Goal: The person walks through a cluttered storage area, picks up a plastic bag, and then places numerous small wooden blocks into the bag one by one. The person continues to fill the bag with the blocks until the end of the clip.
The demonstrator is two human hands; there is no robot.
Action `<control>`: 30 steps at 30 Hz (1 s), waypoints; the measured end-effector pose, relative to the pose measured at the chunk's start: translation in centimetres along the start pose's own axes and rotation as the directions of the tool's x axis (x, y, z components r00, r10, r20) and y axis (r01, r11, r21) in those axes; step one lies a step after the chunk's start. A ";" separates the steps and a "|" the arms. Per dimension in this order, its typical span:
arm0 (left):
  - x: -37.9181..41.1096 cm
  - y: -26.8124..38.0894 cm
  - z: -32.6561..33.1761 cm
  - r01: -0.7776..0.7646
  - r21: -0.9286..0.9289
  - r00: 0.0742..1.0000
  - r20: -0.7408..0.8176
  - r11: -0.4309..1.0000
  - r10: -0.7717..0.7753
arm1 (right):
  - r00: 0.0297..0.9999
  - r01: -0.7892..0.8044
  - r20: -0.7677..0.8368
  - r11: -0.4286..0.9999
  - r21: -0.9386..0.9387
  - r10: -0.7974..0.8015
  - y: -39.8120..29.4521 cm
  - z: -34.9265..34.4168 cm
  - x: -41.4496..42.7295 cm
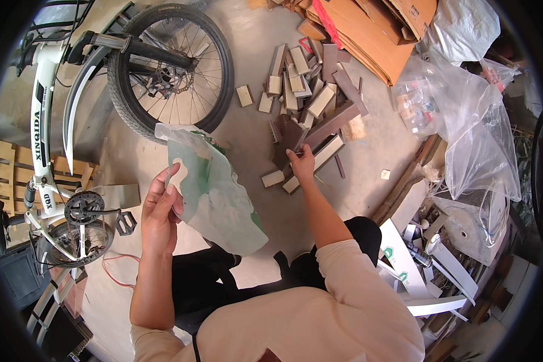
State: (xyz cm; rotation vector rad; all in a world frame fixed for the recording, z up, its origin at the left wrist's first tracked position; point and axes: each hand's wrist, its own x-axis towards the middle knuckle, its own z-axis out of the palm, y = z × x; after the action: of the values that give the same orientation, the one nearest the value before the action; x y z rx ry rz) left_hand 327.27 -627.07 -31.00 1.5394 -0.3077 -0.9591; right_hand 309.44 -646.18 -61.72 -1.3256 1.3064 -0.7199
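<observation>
My left hand (160,212) pinches the edge of a thin translucent plastic bag (221,203) with green print. The bag hangs over the floor in front of my legs, and its mouth cannot be made out. My right hand (302,164) reaches to the near side of a heap of offcuts, thumb and fingers closed on the edge of a dark brown board offcut (287,141). Beside that hand lies a long offcut (319,160) with a pale cut side. More short brown and cream offcuts (321,102) are heaped beyond it.
A white bicycle (43,122) stands at the left, its front wheel (228,77) close to the bag. Flattened cardboard boxes (366,40) lie behind the heap. Clear plastic bags (475,122) and white strips (405,262) crowd the right side. A wooden pallet (2,167) is at the far left.
</observation>
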 end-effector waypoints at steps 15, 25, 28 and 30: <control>0.3 0.0 1.5 0.012 -0.002 1.000 0.024 1.000 -0.012 | 0.725 0.554 0.184 0.721 0.417 -0.664 -25.9 -4.6 -13.2; 1.2 -0.2 -0.6 -0.002 -0.085 0.993 -0.114 0.996 -0.008 | 0.857 0.490 -0.028 0.798 0.351 -0.514 -18.6 -3.4 -8.6; 1.4 0.0 -0.5 -0.005 -0.087 0.993 -0.118 0.996 -0.005 | 0.983 0.109 -0.171 0.957 0.269 -0.064 -7.8 -4.2 -1.7; 1.2 0.0 -0.9 -0.024 -0.077 0.992 -0.127 0.997 0.014 | 0.941 -0.089 -0.326 0.996 0.013 0.088 -3.1 -4.7 1.3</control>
State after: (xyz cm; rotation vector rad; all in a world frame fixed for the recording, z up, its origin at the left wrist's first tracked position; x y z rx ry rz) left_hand 328.63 -627.27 -31.54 1.5155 -0.1927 -0.8450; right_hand 306.15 -649.25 -58.08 -1.1729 1.6200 -0.9024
